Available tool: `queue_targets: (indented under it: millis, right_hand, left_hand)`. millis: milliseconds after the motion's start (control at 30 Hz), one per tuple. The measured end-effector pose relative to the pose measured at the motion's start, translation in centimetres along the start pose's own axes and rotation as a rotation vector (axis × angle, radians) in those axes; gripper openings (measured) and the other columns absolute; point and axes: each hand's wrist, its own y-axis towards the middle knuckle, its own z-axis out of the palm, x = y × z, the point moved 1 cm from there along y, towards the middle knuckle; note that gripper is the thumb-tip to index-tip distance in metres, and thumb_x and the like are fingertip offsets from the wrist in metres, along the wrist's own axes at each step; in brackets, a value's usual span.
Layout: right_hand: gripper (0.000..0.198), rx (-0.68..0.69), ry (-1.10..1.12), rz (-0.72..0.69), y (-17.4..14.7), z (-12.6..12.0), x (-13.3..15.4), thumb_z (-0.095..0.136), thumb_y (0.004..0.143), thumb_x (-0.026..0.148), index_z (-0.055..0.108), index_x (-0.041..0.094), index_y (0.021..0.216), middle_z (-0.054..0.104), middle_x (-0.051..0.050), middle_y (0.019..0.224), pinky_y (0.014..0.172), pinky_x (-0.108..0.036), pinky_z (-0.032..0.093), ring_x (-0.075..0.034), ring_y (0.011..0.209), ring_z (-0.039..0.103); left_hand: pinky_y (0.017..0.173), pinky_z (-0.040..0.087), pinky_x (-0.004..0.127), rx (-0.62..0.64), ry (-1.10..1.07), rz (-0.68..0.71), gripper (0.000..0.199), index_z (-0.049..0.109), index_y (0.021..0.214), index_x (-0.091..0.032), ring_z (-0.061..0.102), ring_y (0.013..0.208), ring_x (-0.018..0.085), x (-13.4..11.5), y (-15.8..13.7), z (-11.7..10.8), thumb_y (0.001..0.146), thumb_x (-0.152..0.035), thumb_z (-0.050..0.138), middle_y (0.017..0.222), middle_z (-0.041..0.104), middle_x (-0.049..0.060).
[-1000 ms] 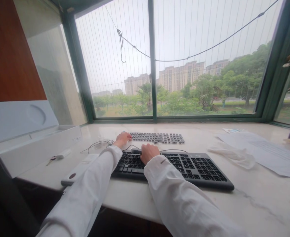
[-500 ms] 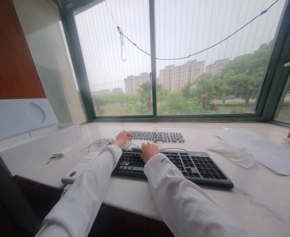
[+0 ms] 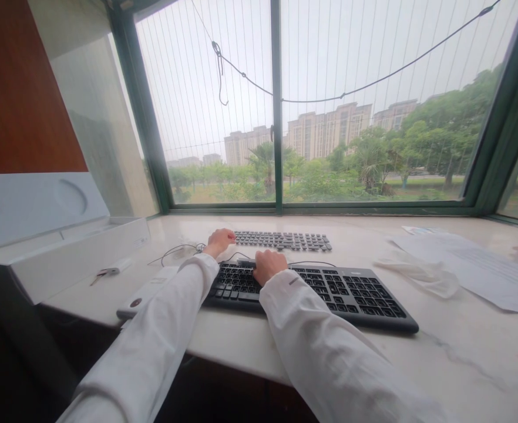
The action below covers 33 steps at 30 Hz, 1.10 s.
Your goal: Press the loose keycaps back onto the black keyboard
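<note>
Head view has shifted slightly in half a second: the window bar (image 3: 278, 147) stands farther right and the tabletop things a touch higher, while both hands keep their places. The left hand (image 3: 220, 241) has its fingertips at the left end of the loose keycaps (image 3: 285, 241); whether they pinch one, I cannot tell. The right hand (image 3: 270, 266) is curled over the keyboard's left half, its fingers hidden, its grip unreadable. Behind the keyboard (image 3: 376, 299), the dark keycaps lie in rows. The black keyboard shows mostly bare key sockets, with solid keys lower left.
</note>
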Motion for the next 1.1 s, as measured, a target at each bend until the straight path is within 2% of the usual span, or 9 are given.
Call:
queue_targets:
  millis: [133, 300, 400, 567, 633, 733, 800, 967, 1100]
  right_hand:
    - [0.019, -0.123, -0.045, -0.007, 0.1, -0.1, 0.1, 0.055, 0.078, 0.023, 0.068, 0.015, 0.091, 0.069, -0.014, 0.087, 0.067, -0.034, 0.046, -0.026, 0.082, 0.066]
    - [0.023, -0.264, 0.045, -0.003, -0.3, -0.5, 0.5, 0.048, 0.085, 0.027, 0.068, 0.016, 0.090, 0.069, -0.014, 0.084, 0.064, -0.032, 0.044, -0.025, 0.076, 0.066]
    - [0.027, -0.366, 0.176, -0.009, -0.4, -0.7, 0.3, 0.043, 0.088, 0.029, 0.068, 0.017, 0.087, 0.069, -0.012, 0.079, 0.061, -0.029, 0.041, -0.023, 0.073, 0.065]
    - [0.029, -0.477, 0.652, -0.009, 0.4, -0.8, -0.3, 0.051, 0.084, 0.035, 0.058, 0.019, 0.060, 0.063, -0.007, 0.062, 0.056, -0.027, 0.035, -0.018, 0.062, 0.057]
    - [0.035, -0.386, 1.051, 0.036, 0.8, -0.6, -0.2, 0.053, 0.082, 0.043, 0.051, 0.020, 0.056, 0.050, -0.001, 0.047, 0.048, -0.026, 0.030, -0.014, 0.048, 0.047]
    - [0.034, -0.059, 1.682, 0.050, 1.1, -0.3, 0.5, 0.053, 0.080, 0.043, 0.042, 0.021, 0.057, 0.027, 0.008, 0.039, 0.039, -0.024, 0.018, -0.008, 0.036, 0.024]
    - [0.033, 0.127, 1.949, 0.005, 0.8, -0.4, 1.1, 0.054, 0.080, 0.040, 0.038, 0.021, 0.057, 0.023, 0.009, 0.040, 0.037, -0.023, 0.013, -0.007, 0.035, 0.020]
    - [0.035, 0.314, 2.218, -0.112, -0.3, -0.7, 2.4, 0.059, 0.080, 0.034, 0.036, 0.020, 0.057, 0.032, 0.007, 0.043, 0.039, -0.020, 0.026, -0.008, 0.040, 0.031]
    - [0.034, 0.381, 2.284, -0.126, -1.0, -0.3, 3.8, 0.062, 0.079, 0.034, 0.039, 0.020, 0.059, 0.037, 0.005, 0.047, 0.046, -0.021, 0.036, -0.009, 0.045, 0.038]
  left_hand:
    - [0.081, 0.046, 0.025, -0.018, 0.010, -0.056, 0.019, 0.073, 0.093, -0.027, 0.063, 0.094, 0.019, -1.1, -1.1, -2.4, 0.077, -0.034, 0.067, 0.102, 0.071, 0.001]
    - [0.080, 0.046, 0.024, -0.008, 0.019, -0.110, 0.019, 0.072, 0.093, -0.029, 0.063, 0.089, 0.016, -4.3, -3.9, -6.5, 0.076, -0.035, 0.066, 0.099, 0.072, 0.001]
    - [0.081, 0.046, 0.027, -0.025, 0.028, -0.113, 0.017, 0.072, 0.092, -0.032, 0.063, 0.090, 0.017, -6.4, -7.1, -9.3, 0.077, -0.037, 0.064, 0.100, 0.071, -0.001]
    - [0.077, 0.046, 0.033, -0.249, 0.085, -0.159, 0.026, 0.070, 0.099, -0.031, 0.062, 0.089, 0.023, -8.1, -14.9, -11.3, 0.087, -0.042, 0.050, 0.096, 0.071, 0.005]
    - [0.075, 0.045, 0.032, -0.241, 0.091, -0.129, 0.027, 0.070, 0.096, -0.029, 0.063, 0.086, 0.022, -8.0, -17.9, -10.4, 0.090, -0.041, 0.047, 0.090, 0.071, 0.005]
    - [0.074, 0.044, 0.028, -0.176, 0.056, -0.039, 0.027, 0.070, 0.095, -0.028, 0.063, 0.084, 0.019, -7.6, -21.4, -8.3, 0.092, -0.039, 0.046, 0.090, 0.071, 0.004]
    - [0.073, 0.043, 0.026, -0.224, 0.010, 0.018, 0.027, 0.068, 0.097, -0.027, 0.062, 0.089, 0.018, -7.4, -23.0, -7.1, 0.093, -0.039, 0.044, 0.094, 0.070, 0.004]
    - [0.073, 0.040, 0.023, -0.342, -0.094, 0.175, 0.028, 0.065, 0.102, -0.027, 0.060, 0.092, 0.015, -7.5, -25.0, -5.7, 0.096, -0.040, 0.041, 0.099, 0.068, 0.001]
    - [0.064, 0.035, 0.023, -0.328, -0.048, 0.166, 0.026, 0.066, 0.092, -0.024, 0.061, 0.081, 0.015, -7.3, -25.2, -5.7, 0.094, -0.039, 0.045, 0.087, 0.068, 0.002]
